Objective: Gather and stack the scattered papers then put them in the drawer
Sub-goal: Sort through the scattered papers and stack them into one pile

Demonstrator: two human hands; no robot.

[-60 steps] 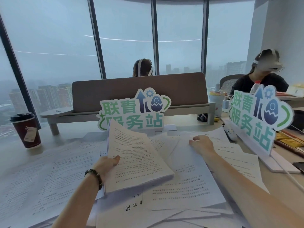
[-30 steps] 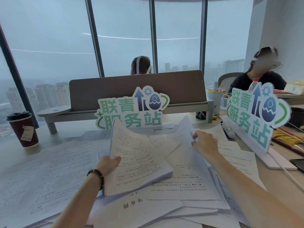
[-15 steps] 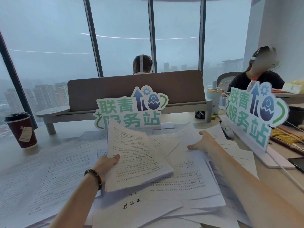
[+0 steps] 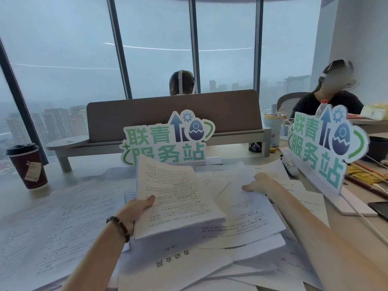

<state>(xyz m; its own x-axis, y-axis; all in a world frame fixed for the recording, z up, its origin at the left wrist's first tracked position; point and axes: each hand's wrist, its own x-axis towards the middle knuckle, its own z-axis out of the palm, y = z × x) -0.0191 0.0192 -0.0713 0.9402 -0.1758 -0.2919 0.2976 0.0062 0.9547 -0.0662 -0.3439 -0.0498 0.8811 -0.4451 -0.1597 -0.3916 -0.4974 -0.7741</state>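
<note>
My left hand (image 4: 134, 213) grips the gathered stack of papers (image 4: 174, 198) by its near left edge, thumb on top, far edge tilted up above the scattered papers (image 4: 63, 217) covering the tabletop (image 4: 346, 223) centre. My right hand (image 4: 259, 183) lies flat, fingers extended, on a loose sheet (image 4: 247, 215) toward the far right. A coffee cup (image 4: 28, 165) stands near the far left edge; two upright signs (image 4: 168, 139) border the far and right sides.

Signs (image 4: 168, 141) and cup (image 4: 28, 166) flanking papers (image 4: 63, 217)
</note>
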